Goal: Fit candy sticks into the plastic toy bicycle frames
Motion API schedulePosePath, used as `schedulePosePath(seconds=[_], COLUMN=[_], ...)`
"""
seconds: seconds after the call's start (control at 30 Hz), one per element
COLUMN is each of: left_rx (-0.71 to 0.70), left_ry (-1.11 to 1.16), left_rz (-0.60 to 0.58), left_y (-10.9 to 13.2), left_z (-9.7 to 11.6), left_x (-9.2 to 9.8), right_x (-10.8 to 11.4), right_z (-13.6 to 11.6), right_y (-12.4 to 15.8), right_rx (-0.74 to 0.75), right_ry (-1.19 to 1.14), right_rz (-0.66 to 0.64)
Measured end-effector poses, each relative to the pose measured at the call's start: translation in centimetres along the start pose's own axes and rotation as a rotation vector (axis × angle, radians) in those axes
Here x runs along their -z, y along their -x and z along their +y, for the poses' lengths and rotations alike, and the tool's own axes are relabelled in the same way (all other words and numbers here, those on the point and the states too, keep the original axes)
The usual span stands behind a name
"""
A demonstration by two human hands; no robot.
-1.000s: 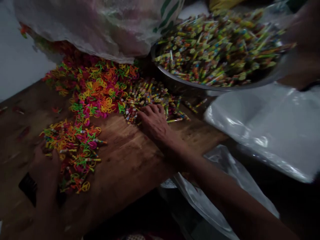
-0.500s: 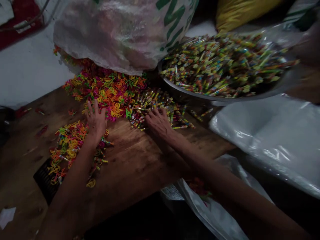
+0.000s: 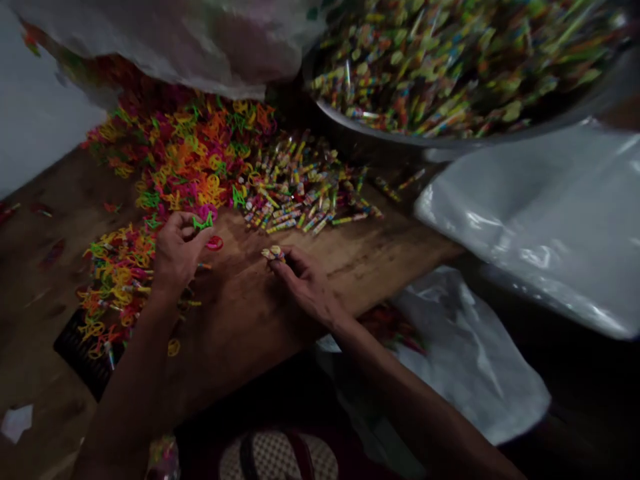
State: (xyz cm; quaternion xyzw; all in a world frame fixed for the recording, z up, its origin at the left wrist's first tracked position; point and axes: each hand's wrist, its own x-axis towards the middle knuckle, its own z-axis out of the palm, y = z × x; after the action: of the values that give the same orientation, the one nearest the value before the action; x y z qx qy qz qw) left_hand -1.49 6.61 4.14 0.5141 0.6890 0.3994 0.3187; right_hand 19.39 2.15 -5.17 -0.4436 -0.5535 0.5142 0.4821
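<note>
My left hand pinches a green plastic star-shaped piece at the edge of a heap of neon plastic shapes; a red ring lies just beside it. My right hand is closed on a few small wrapped candy sticks, lifted just above the wooden table. A loose pile of the same candy sticks lies behind the right hand. A smaller heap of mixed shapes and sticks sits by my left wrist.
A big metal bowl full of candy sticks stands at the back right. A white plastic sack hangs over the neon heap. Clear plastic bags lie right of the table, another below its edge. A dark mat lies near left.
Both hands have drawn back from the piles toward me. The left now pinches a green star; the right has picked up a few candy sticks. The camera has tilted downward.
</note>
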Motion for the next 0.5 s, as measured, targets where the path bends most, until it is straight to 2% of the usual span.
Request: schedulePosePath(seconds=[0.1,0.17,0.33,0.5], left_rx=[0.278,0.392,0.518,0.577], left_ry=[0.355,0.489,0.641,0.628], left_rz=[-0.249,-0.338,-0.478,-0.509], left_y=[2.5,3.9,6.1,6.2], left_z=[-0.9,-1.5,-2.3,-2.8], left_x=[-2.3,-3.5,-4.5,-4.3], right_x=[0.2,0.6,1.3,1.5], right_z=[0.1,0.1,0.3,0.3], right_y=[0.8,1.2,1.6,1.4], right_rx=[-0.048,-0.043,-0.062,-0.036], right_ry=[-0.081,-0.084,-0.129,-0.075], right_rz=[-0.03,-0.037,-0.011,-0.05])
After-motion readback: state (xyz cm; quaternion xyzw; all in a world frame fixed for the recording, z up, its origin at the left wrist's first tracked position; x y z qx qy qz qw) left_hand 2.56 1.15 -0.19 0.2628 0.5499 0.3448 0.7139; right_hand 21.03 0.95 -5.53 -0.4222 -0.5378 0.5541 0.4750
